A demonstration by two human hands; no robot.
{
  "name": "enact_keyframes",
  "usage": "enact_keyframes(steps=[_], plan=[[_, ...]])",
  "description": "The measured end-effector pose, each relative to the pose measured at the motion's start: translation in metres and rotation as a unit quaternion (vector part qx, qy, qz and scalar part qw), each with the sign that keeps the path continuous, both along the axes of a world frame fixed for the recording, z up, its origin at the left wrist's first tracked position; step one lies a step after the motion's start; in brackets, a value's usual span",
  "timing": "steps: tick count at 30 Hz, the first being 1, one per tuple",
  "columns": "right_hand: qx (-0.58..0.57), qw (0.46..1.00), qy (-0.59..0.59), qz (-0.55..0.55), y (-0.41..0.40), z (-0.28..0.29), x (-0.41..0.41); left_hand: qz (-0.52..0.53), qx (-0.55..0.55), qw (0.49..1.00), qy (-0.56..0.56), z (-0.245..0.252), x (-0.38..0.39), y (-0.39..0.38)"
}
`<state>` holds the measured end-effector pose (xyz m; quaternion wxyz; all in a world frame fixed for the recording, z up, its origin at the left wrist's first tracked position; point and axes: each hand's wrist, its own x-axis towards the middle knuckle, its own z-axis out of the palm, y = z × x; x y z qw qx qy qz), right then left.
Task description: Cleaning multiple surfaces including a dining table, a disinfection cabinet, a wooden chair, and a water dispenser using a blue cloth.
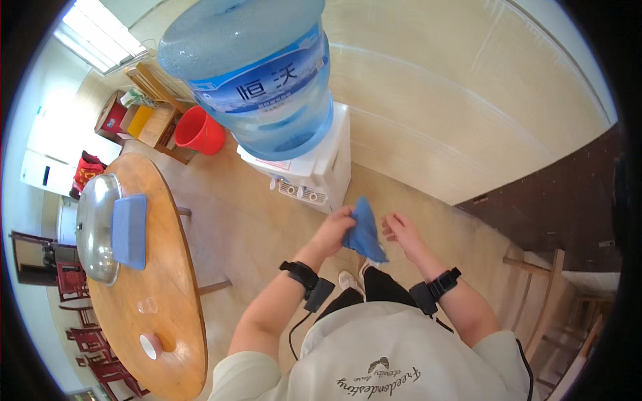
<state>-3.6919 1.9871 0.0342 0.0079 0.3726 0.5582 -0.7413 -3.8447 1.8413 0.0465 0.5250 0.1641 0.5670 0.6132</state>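
My left hand (337, 231) grips a blue cloth (367, 233) by its edge, and the cloth hangs down in front of my legs. To the right of the cloth, separated from it by a small gap, is my right hand (396, 228), its fingers slightly curled and nothing in them. Just ahead stands a white water dispenser (328, 173) with small taps on its front. A large blue water bottle (261, 85) with a printed label sits upside down on top of it.
On my left a round wooden table (185, 321) holds a metal pan with a glass lid (98, 225), another folded blue cloth (129, 231), a clear cup (148, 305) and a pink bowl (151, 346). A red bucket (200, 131) stands beyond. A wooden ladder-like frame (544, 295) is at right.
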Motion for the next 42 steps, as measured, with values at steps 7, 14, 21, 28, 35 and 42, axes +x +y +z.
enact_keyframes(steps=[7,14,21,28,35,42], plan=[[-0.354,0.929,0.106,-0.012,-0.033,0.056,-0.033,0.032,0.075,0.977,-0.198,0.047,-0.012,-0.018],[-0.219,0.971,0.098,0.001,-0.004,0.022,-0.071,0.129,-0.125,0.981,0.068,0.026,-0.046,-0.026],[-0.114,0.984,0.114,-0.081,0.127,-0.008,-0.149,0.346,-0.218,0.908,0.093,0.020,-0.103,-0.028],[0.271,0.928,0.236,0.096,0.178,0.010,-0.321,0.318,-0.272,0.906,0.065,0.017,-0.109,-0.006],[0.344,0.869,0.299,0.192,0.142,0.020,-0.434,0.328,-0.296,0.892,0.090,0.029,-0.104,0.004],[0.231,0.795,0.322,0.459,0.146,0.006,-0.460,0.331,-0.315,0.888,0.050,0.031,-0.112,-0.003]])
